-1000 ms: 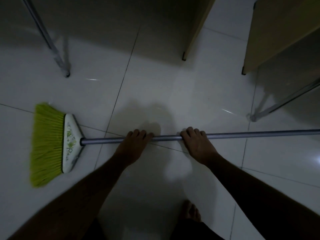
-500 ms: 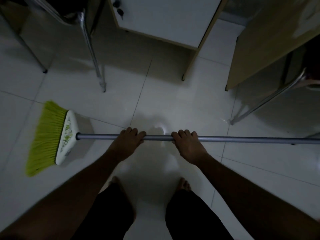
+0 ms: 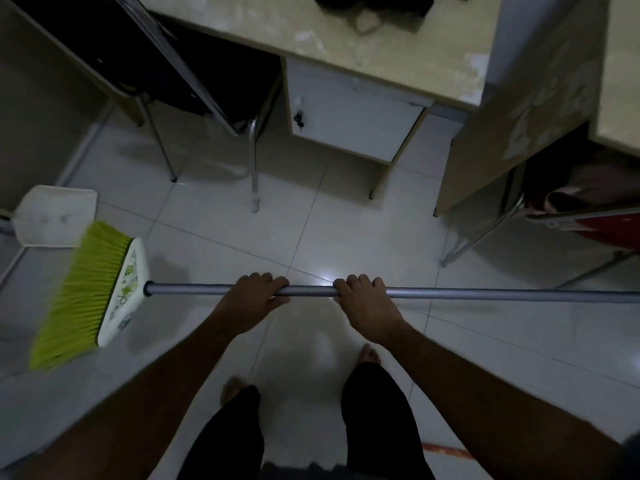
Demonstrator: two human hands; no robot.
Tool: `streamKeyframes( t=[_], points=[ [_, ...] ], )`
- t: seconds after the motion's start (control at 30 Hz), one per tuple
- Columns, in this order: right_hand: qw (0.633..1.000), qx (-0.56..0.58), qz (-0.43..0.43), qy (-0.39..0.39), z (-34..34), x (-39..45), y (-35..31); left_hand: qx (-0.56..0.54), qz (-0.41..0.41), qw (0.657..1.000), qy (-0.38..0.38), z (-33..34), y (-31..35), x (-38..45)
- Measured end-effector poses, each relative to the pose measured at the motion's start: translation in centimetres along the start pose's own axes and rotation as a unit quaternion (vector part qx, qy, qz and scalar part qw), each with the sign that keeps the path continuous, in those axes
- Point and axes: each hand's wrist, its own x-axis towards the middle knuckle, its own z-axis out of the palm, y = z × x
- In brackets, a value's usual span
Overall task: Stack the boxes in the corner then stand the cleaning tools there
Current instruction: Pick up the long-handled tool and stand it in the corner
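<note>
The person is standing barefoot on the tiled floor (image 3: 346,237), holding a broom (image 3: 104,292) level across the body. The left hand (image 3: 251,303) is gripping the grey handle (image 3: 485,293) with fingers curled over the top, and the right hand (image 3: 367,306) is gripping it just beside, a little further from the bristles. The green bristle head is hanging out to the left hand's side, and looks clear of the tiles. A white dustpan (image 3: 55,216) is lying on the floor just beyond the bristles, near the wall.

To do this step well, I judge the person should be tipping the handle upright before walking, since the long end is reaching far toward the red chair (image 3: 588,226) and could be catching on the desk (image 3: 381,46) or on chair legs. No corner or boxes are showing from here.

The broom's white head is carrying a green floral print; no readable writing or brand is showing anywhere.
</note>
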Motion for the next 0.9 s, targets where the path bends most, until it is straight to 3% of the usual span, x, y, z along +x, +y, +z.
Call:
streamKeyframes(
  t=[0.2,0.53,0.73,0.9],
  points=[
    [0.997,-0.012,-0.005,0.07,-8.9,-0.3,-6.0,-0.041,-0.048,0.997,-0.033,-9.2,-0.9,-4.6],
    [0.983,-0.037,0.043,0.177,-24.8,1.0,-13.7,-0.1,-0.065,0.993,-0.003,-24.1,-1.6,-9.2],
    [0.942,0.07,0.054,0.324,-32.6,1.0,-19.4,-0.156,-0.092,0.983,0.022,-30.2,-2.0,-11.5],
    [0.905,0.231,0.067,0.35,-35.9,1.9,-23.7,-0.201,-0.111,0.971,0.063,-34.1,-1.7,-13.0]
  ],
)
